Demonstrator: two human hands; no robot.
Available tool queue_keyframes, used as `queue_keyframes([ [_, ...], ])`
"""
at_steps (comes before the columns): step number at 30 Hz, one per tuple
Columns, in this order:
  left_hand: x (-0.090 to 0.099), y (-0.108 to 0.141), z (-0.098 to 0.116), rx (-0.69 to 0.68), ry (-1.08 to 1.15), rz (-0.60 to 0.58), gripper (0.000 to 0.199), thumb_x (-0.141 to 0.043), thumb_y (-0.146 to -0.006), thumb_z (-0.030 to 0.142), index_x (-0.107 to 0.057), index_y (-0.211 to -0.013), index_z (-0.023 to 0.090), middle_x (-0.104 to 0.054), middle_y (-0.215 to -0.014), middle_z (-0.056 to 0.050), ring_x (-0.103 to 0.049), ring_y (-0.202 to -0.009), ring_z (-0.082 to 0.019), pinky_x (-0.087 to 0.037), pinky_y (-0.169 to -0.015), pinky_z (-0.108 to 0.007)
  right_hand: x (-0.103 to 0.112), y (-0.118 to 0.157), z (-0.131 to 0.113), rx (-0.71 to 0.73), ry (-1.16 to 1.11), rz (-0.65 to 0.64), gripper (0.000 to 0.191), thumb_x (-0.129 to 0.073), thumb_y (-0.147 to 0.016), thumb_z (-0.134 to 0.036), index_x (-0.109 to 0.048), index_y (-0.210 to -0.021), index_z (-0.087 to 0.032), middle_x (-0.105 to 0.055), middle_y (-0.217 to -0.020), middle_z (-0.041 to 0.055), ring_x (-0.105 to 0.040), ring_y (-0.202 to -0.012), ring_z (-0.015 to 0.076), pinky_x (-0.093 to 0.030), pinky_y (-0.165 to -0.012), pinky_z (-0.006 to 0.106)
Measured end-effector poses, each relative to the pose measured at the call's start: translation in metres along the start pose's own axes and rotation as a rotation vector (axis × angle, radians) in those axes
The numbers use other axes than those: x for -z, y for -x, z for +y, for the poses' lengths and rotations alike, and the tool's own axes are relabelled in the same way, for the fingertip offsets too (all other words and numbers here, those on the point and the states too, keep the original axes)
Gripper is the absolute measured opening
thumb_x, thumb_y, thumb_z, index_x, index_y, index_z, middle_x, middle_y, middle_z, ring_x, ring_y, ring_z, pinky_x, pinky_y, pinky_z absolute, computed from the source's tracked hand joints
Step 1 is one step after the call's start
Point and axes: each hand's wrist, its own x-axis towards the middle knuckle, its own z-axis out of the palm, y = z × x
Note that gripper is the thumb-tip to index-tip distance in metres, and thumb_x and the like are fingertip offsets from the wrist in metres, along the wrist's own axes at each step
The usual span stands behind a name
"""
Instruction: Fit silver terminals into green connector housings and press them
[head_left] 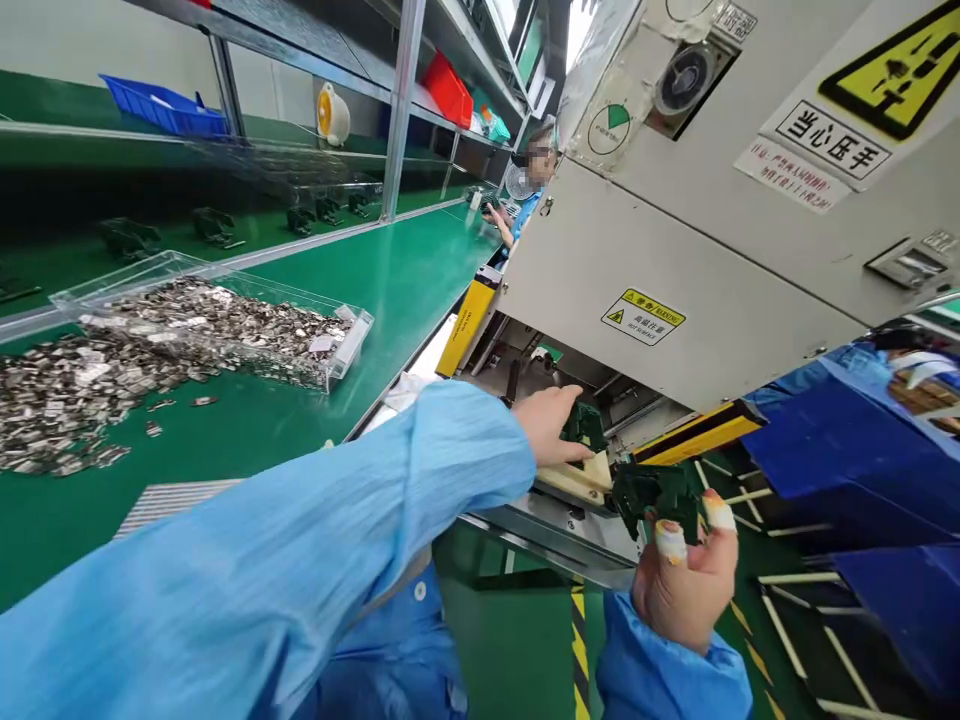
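Note:
Reaching into the opening of a grey machine [637,270], my left hand [551,425] has its thumb and fingers around a dark green plastic part [585,427] above a cream-coloured fixture [574,480]. My right hand [690,570], with white tape on two fingertips, holds a second dark green part [656,495] just outside the opening, close to the right end of the fixture. My left fingertips are partly hidden behind the first part.
Yellow guards [469,322] flank the machine opening. On the green bench [300,440] at left, a clear tray [349,350] holds small metal pieces, with a loose pile beside it. A person [525,200] works farther back. Blue bins [892,540] stand at right.

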Motion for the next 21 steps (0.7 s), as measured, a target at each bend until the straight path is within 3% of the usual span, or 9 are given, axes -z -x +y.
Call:
queue_keyframes([
  [2,-0.004,-0.010,0.001,0.068,0.055,0.024,0.078,-0.081,-0.066,0.035,-0.051,-0.133,0.006,-0.063,-0.122,-0.024,-0.060,-0.115,-0.040,-0.048,-0.098,-0.053,-0.004,-0.012,0.000,0.002,-0.017,-0.082,0.073,-0.080,-0.072,-0.035,-0.047,-0.136,-0.022,-0.066,-0.116,0.0105,-0.066,-0.103,0.0268,-0.046,-0.099,0.058],
  [5,0.017,0.007,0.000,0.064,0.236,0.152,0.073,-0.083,-0.063,0.035,-0.057,-0.126,0.010,-0.068,-0.105,-0.016,-0.065,-0.099,-0.031,-0.054,-0.089,-0.045,-0.019,-0.033,0.003,-0.001,-0.001,-0.222,0.082,-0.081,-0.070,-0.040,-0.041,-0.139,-0.020,-0.068,-0.114,0.0122,-0.067,-0.101,0.0268,-0.048,-0.096,0.056],
  [7,0.045,0.035,-0.004,0.060,0.316,0.188,0.069,-0.084,-0.061,0.032,-0.059,-0.122,0.010,-0.068,-0.098,-0.012,-0.065,-0.091,-0.026,-0.057,-0.082,-0.040,-0.031,-0.047,0.006,0.005,0.069,-0.357,0.082,-0.081,-0.069,-0.043,-0.043,-0.138,-0.020,-0.067,-0.117,0.0134,-0.066,-0.105,0.0278,-0.048,-0.097,0.054],
  [10,0.088,0.092,-0.018,0.167,0.320,0.119,0.060,-0.083,-0.062,0.029,-0.064,-0.116,0.013,-0.067,-0.088,-0.006,-0.065,-0.077,-0.020,-0.058,-0.071,-0.034,-0.047,-0.062,0.010,0.035,0.225,-0.641,0.075,-0.082,-0.067,-0.041,-0.052,-0.133,-0.020,-0.066,-0.123,0.0110,-0.062,-0.115,0.0280,-0.044,-0.105,0.049],
  [13,0.111,0.148,-0.040,0.334,0.294,0.080,0.054,-0.085,-0.059,0.025,-0.068,-0.110,0.016,-0.068,-0.088,-0.006,-0.068,-0.078,-0.022,-0.059,-0.070,-0.033,-0.056,-0.066,0.013,0.087,0.296,-0.784,0.070,-0.078,-0.072,-0.040,-0.053,-0.134,-0.020,-0.063,-0.129,0.0099,-0.059,-0.120,0.0277,-0.042,-0.107,0.046],
  [15,0.110,0.176,-0.058,0.428,0.301,0.060,0.054,-0.086,-0.057,0.023,-0.070,-0.109,0.018,-0.069,-0.095,-0.009,-0.069,-0.089,-0.025,-0.060,-0.077,-0.036,-0.052,-0.063,0.015,0.127,0.342,-0.775,0.073,-0.076,-0.073,-0.044,-0.050,-0.137,-0.021,-0.059,-0.135,0.0097,-0.055,-0.125,0.0294,-0.041,-0.108,0.046],
  [17,0.099,0.192,-0.077,0.449,0.331,0.018,0.055,-0.087,-0.055,0.022,-0.070,-0.108,0.021,-0.067,-0.109,-0.011,-0.067,-0.102,-0.027,-0.058,-0.085,-0.038,-0.036,-0.054,0.018,0.171,0.449,-0.672,0.072,-0.073,-0.074,-0.049,-0.050,-0.138,-0.023,-0.055,-0.140,0.0097,-0.048,-0.131,0.0322,-0.034,-0.112,0.049],
  [19,0.084,0.195,-0.094,0.405,0.364,-0.006,0.057,-0.088,-0.053,0.024,-0.071,-0.107,0.023,-0.061,-0.125,-0.012,-0.062,-0.115,-0.028,-0.055,-0.093,-0.038,-0.010,-0.038,0.022,0.165,0.592,-0.411,0.065,-0.065,-0.081,-0.053,-0.052,-0.137,-0.024,-0.053,-0.141,0.0124,-0.045,-0.134,0.0354,-0.031,-0.112,0.053],
  [21,0.068,0.190,-0.108,0.350,0.381,0.005,0.058,-0.089,-0.050,0.027,-0.072,-0.105,0.025,-0.057,-0.132,-0.011,-0.056,-0.123,-0.028,-0.052,-0.096,-0.038,0.020,-0.015,0.024,0.069,0.706,-0.083,0.057,-0.051,-0.090,-0.055,-0.053,-0.136,-0.022,-0.057,-0.134,0.0181,-0.049,-0.128,0.0382,-0.037,-0.104,0.058],
])
